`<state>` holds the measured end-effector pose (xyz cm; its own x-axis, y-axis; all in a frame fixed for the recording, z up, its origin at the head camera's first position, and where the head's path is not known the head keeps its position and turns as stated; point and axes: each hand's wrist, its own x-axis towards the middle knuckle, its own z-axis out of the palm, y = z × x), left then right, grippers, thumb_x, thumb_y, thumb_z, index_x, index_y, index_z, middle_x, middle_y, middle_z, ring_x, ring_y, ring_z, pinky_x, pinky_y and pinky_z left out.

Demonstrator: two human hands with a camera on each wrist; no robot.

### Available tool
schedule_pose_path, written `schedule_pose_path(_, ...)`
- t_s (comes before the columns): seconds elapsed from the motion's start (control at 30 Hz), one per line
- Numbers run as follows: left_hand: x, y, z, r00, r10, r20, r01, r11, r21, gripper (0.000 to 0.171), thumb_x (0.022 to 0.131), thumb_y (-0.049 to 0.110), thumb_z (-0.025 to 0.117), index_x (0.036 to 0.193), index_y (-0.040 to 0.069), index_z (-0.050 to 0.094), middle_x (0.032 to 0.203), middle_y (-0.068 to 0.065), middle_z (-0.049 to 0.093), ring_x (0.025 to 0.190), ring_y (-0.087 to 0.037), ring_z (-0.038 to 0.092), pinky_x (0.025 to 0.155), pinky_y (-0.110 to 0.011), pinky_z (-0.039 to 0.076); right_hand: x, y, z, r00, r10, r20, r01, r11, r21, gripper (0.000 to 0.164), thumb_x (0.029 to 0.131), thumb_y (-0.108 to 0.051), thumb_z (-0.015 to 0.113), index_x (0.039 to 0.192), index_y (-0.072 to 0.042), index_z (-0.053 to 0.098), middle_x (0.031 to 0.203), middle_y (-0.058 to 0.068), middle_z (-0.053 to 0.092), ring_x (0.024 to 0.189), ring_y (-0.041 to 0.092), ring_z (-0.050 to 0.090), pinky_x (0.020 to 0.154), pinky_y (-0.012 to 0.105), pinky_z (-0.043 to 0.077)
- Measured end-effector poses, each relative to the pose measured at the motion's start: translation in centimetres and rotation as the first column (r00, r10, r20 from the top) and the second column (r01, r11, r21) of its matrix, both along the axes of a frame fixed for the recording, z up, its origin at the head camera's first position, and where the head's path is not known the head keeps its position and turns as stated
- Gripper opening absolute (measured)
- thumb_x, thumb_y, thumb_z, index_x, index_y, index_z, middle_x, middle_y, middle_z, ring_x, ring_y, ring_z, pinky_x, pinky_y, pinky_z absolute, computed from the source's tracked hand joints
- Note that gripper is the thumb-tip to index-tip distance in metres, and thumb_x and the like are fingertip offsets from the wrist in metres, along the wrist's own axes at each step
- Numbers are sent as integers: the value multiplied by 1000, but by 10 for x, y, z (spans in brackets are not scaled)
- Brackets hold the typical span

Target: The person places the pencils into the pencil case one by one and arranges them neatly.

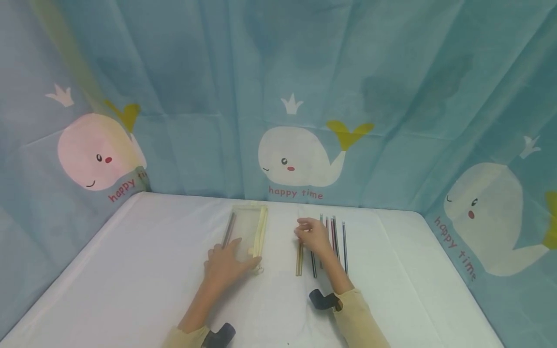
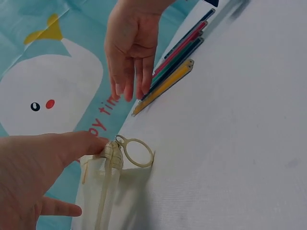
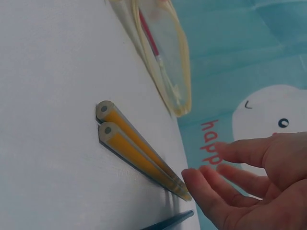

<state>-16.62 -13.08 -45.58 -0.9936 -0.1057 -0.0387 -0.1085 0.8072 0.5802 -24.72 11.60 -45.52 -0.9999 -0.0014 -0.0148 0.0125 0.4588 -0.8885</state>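
Fingers of the left hand are spread across the clear pouch, while the right hand, empty with fingertips parted, is held near the yellow pencils, pick-up apparently being the step in hand and a pinch required.

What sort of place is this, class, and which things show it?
Probably a screened-off tabletop workspace: whale-print curtains stand behind and beside a white table, where yellow pencils lie near a translucent zip pouch.
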Motion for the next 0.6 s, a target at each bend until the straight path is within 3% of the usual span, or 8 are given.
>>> schedule_pose_path(0.33, -1, 2, -1, 1000, -11, 8, 11, 1000, -21, 95, 84, 64, 78, 152, 3, 53, 131, -35, 55, 117, -49, 52, 94, -69, 43, 4, 2, 3, 1000, -11, 15, 11, 1000, 10, 41, 99, -9, 71, 138, 0, 65, 126, 22, 71, 105, 32, 74, 86, 37, 62)
schedule_pose_path(0.6, 0, 4, 7, 999, -12, 35, 14, 999, -41, 95, 85, 63, 77, 152, 2, 52, 132, -35, 54, 118, -50, 51, 96, -70, 42, 9, -5, 5, 999, 42, 8, -42, 999, -22, 45, 94, -5, 76, 137, 5, 64, 124, 24, 70, 110, 37, 71, 85, 38, 62)
